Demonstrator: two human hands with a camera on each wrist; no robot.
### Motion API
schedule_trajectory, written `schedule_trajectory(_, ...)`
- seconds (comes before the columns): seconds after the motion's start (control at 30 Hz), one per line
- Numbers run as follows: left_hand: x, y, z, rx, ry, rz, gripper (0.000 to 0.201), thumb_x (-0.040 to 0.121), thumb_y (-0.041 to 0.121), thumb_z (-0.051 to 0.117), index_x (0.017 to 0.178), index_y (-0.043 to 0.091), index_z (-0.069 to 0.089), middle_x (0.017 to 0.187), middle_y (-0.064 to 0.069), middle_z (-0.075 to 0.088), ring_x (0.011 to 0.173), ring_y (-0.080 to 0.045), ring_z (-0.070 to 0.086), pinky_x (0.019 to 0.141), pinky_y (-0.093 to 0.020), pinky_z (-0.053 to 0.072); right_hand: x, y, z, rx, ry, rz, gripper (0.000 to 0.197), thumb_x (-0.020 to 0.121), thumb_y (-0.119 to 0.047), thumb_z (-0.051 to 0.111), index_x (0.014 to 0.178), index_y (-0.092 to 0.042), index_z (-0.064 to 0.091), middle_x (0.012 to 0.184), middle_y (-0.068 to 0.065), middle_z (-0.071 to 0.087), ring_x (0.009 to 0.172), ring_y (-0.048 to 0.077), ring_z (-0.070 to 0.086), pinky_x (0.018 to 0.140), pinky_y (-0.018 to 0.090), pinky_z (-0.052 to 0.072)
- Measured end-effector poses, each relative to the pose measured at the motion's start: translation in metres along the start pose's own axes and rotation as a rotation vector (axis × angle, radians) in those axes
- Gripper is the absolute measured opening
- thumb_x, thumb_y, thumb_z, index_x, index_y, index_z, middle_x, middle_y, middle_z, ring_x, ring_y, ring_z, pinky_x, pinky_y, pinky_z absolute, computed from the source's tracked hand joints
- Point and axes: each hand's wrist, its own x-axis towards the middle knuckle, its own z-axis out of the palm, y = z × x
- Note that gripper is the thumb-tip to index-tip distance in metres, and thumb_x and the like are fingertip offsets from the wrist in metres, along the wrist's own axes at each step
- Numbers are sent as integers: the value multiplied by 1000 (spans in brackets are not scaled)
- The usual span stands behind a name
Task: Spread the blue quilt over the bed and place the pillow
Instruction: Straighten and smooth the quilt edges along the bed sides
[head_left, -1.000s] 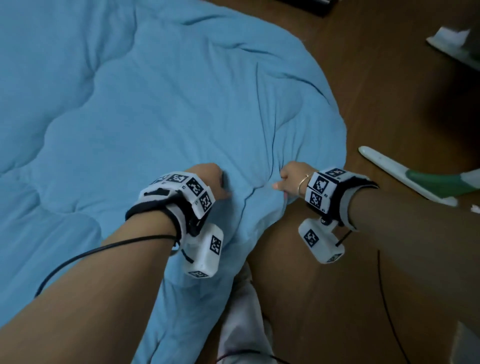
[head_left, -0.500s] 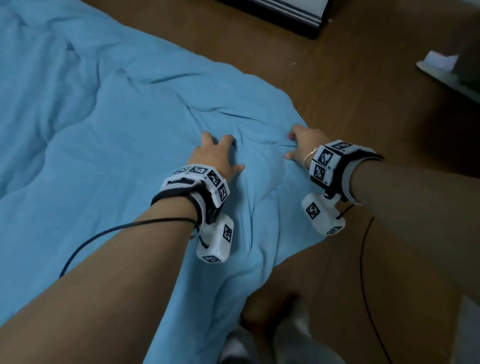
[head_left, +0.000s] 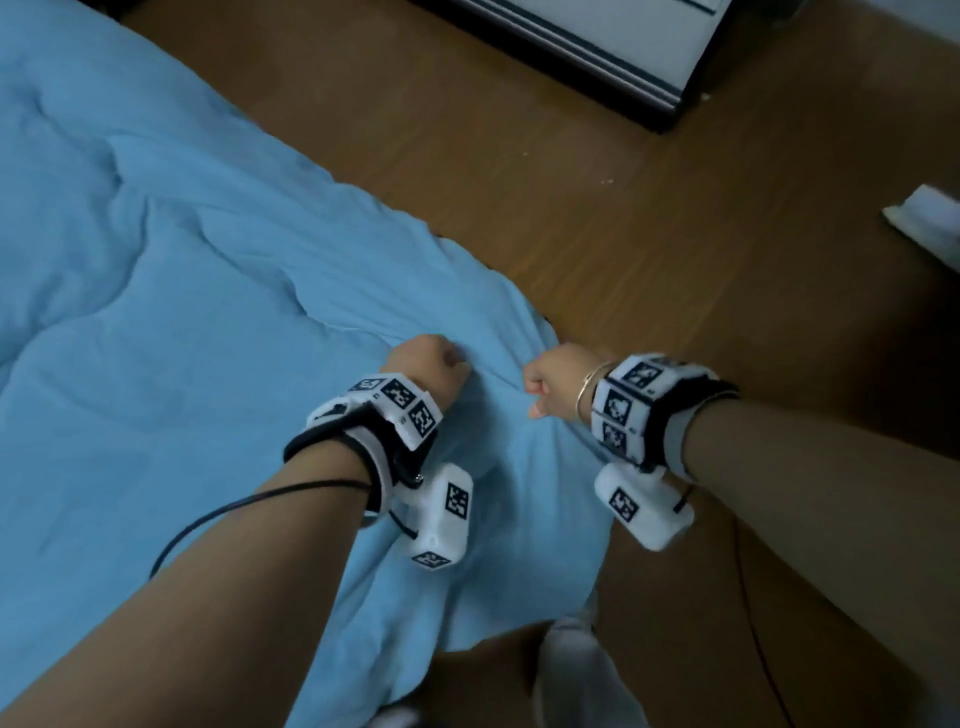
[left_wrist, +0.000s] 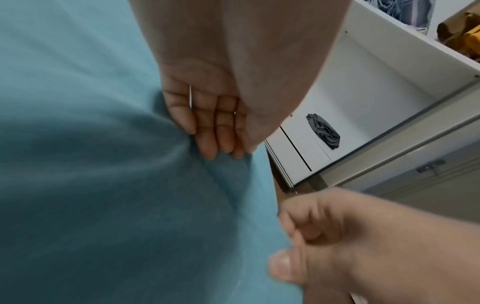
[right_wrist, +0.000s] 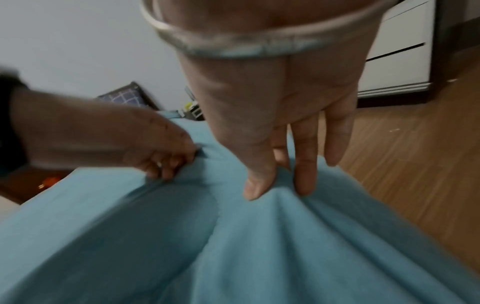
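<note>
The blue quilt (head_left: 218, 332) was bunched up near its corner by the wood floor (head_left: 597, 218). A fold was gripped by the left hand (head_left: 431, 364), whose fingers were curled into the cloth. Just beside it, more cloth was pinched by the right hand (head_left: 558, 376) between thumb and fingers. A white wardrobe (left_wrist: 363, 107) was seen past the quilt's edge.

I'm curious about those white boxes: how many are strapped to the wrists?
2: one box hangs under the left wrist over the quilt; the other box hangs under the right wrist, by the quilt's edge.
</note>
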Motion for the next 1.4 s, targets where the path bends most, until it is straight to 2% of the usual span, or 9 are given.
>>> schedule_trajectory(0.13,18,-3,-38,-90,245,-119,23,90,24,55,104,8,63,115,-16,64,108,-33,59,86,-35,45,23,2,-11,-11,-35,19,32,83,-32,65,109,-14,63,117,4,64,111,26,60,93,34,51)
schedule_trajectory(0.27,38,-44,-98,-135,494,-242,37,87,21,56,123,11,55,132,-18,48,119,-38,51,98,-43,43,62,-8,-67,67,221,13,29,88,-19,55,116,-10,56,122,11,62,111,30,58,91,33,48)
schedule_trajectory(0.43,69,-98,-140,-163,635,-425,58,84,32,63,136,16,45,145,-13,35,130,-36,41,106,-48,39,137,-75,-130,237,274,-141,54,90,-35,56,134,-8,40,137,15,52,125,32,49,100,34,39)
schedule_trajectory(0.7,135,-127,-170,-197,369,-728,80,80,58,60,131,0,40,136,-22,42,120,-42,51,98,-43,43,246,-151,-175,76,135,-246,52,85,-39,61,123,-6,49,121,18,62,110,34,60,93,37,49)
schedule_trajectory(0.9,167,-140,-192,-87,238,-657,39,90,27,58,118,0,58,125,-22,60,115,-37,58,90,-37,47,277,-161,-205,-275,44,-391,6,86,-17,58,86,-12,62,101,12,67,97,32,64,85,32,51)
schedule_trajectory(1.07,185,-126,-196,-92,182,-620,31,88,17,52,115,6,62,121,-18,63,113,-36,59,88,-37,48,298,-149,-227,-512,-159,-415,21,90,-16,56,101,-3,68,111,13,68,97,26,65,86,29,50)
schedule_trajectory(1.13,186,-126,-196,-111,159,-638,29,89,20,53,114,8,62,122,-17,63,113,-35,58,89,-37,47,304,-153,-227,-563,-224,-466,16,88,-20,59,84,-6,67,103,13,69,98,28,66,87,31,51)
schedule_trajectory(1.2,187,-131,-201,-180,155,-674,28,90,24,55,110,6,62,120,-18,63,113,-34,59,87,-35,47,309,-160,-234,-528,-250,-533,25,85,-29,63,65,-14,56,97,12,71,97,29,66,86,31,51)
schedule_trajectory(1.4,196,-128,-229,-435,425,-880,33,92,40,51,99,10,63,114,-15,66,109,-33,60,81,-33,44,335,-165,-292,-430,-248,-595,34,90,-42,54,89,-10,62,109,15,69,105,30,62,90,33,46)
